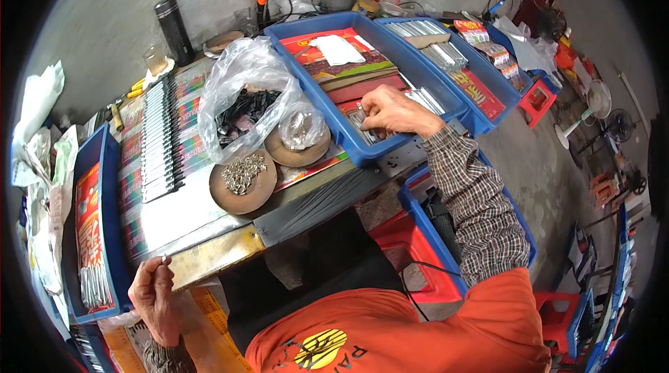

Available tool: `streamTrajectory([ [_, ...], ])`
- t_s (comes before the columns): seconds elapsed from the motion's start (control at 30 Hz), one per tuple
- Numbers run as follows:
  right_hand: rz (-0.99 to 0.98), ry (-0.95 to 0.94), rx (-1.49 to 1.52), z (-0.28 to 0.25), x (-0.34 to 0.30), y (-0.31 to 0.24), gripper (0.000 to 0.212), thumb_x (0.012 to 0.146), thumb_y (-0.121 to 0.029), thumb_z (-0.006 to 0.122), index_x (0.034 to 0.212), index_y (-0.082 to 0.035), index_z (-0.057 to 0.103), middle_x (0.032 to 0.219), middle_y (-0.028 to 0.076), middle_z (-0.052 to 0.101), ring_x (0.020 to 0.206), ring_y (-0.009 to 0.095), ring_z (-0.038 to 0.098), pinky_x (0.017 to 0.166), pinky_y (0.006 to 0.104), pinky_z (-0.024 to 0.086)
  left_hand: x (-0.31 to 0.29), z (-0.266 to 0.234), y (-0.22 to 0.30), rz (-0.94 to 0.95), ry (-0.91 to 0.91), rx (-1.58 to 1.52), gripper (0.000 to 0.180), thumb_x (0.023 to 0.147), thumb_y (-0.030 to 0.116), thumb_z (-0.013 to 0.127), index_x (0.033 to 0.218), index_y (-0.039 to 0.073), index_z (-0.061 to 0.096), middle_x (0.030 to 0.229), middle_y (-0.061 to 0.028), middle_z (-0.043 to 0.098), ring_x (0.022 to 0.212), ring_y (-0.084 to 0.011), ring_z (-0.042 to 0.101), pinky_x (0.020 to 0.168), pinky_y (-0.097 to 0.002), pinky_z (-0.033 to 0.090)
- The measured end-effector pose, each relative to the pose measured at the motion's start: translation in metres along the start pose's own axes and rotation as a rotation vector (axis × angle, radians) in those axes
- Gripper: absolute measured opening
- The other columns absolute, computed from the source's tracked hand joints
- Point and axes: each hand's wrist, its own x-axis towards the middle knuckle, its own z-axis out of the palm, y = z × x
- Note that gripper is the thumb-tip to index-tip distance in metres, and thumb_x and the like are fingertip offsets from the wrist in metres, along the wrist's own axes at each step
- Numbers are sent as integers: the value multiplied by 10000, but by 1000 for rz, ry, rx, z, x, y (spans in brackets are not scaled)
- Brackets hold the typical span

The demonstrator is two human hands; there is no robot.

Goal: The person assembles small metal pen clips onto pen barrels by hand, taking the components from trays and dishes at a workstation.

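The bench [209, 223] carries blue trays, a row of flat packets and shallow brown dishes, all set within arm's reach. The right hand [391, 112] reaches into the nearest blue tray [362, 153], fingers curled narrowly around silvery strips [362, 125] lying there. The left hand [155, 296], near the bench's front edge, pinches one small silvery piece [164, 259] upright between its fingertips.

Thin silver metal strips [369, 129] lie bundled in the blue tray [362, 153].
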Motion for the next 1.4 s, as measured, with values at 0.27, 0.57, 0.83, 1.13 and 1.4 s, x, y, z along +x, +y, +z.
streamTrajectory([
  [0.27, -348, 546, 181, 29, -48, -64, 145, 842, -103, 666, 845, 34, 619, 650, 48, 592, 584, 88, 505, 549, 268, 416, -10, 36, 24, 16, 29, -88, 94, 857, -61, 601, 936, -62, 654, 818, -28, 622, 751, -87, 558, 685, -215, 455],
  [0.57, -406, -77, 483, 99, -91, -114, 120, 806, 42, 698, 790, 22, 582, 794, 44, 590, 616, 68, 574, 536, 206, 469, -24, 81, 36, -123, -173, -527, 109, 870, 3, 652, 968, -44, 650, 808, -78, 680, 657, -82, 614, 514, -186, 469],
  [0.83, -318, -262, 740, 160, -90, -129, 148, 826, 3, 718, 903, 26, 594, 771, 37, 599, 622, 99, 634, 549, 225, 531, -36, 87, 31, -223, -265, -684, 117, 888, 26, 659, 993, -28, 664, 788, -28, 662, 651, -40, 581, 539, -183, 485],
  [1.13, -342, -182, 843, 189, -93, -131, 383, 882, -4, 661, 1239, 12, 521, 814, 51, 656, 664, 67, 620, 573, 219, 518, -38, 99, 17, -219, -273, -760, 119, 901, 53, 656, 986, -29, 674, 856, -46, 683, 690, -53, 588, 563, -194, 490],
  [1.4, -380, -120, 754, 195, -93, -129, 418, 880, -6, 661, 1274, 16, 524, 795, 59, 664, 663, 71, 624, 578, 220, 517, -40, 101, 14, -263, -288, -877, 124, 907, 51, 648, 995, -35, 667, 861, -59, 680, 713, -92, 625, 590, -216, 515],
])
